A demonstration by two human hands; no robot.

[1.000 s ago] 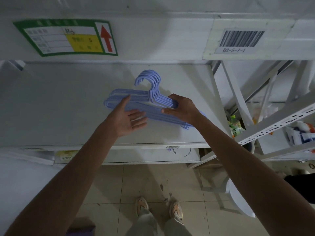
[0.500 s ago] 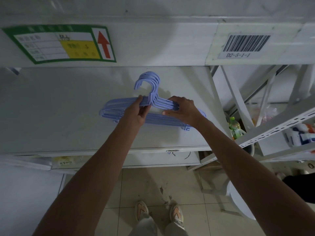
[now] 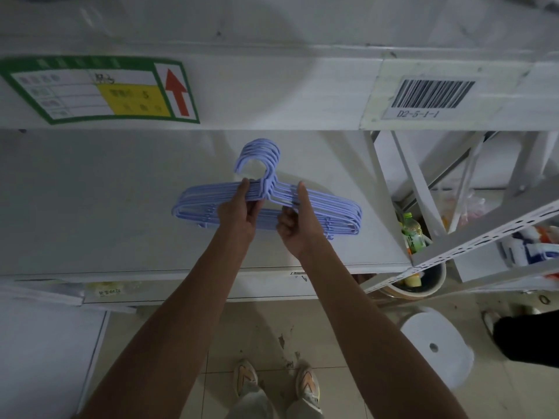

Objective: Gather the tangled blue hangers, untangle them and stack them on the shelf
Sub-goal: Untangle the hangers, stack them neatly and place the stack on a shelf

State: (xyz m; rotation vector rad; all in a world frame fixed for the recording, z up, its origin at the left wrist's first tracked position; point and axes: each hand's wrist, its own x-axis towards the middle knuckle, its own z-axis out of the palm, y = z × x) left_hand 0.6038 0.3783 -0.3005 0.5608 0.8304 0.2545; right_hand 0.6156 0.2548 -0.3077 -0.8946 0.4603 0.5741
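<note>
Blue plastic hangers (image 3: 320, 204) sat bunched as one neat stack over the white shelf (image 3: 90, 207), hooks pointing away. Left of the hooks, the left hand (image 3: 239, 211) gripped the upper bars, fingers curled over them. Just right of it, the right hand (image 3: 298, 217) clutched the same stack, and the far ends fanned out beyond that grip.

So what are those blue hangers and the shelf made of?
The blue hangers look like plastic: uniform pastel colour, smooth rounded moulded rods with a faint sheen. The shelf seems painted white metal or laminated board; its flat matte surface leaves that open.
</note>
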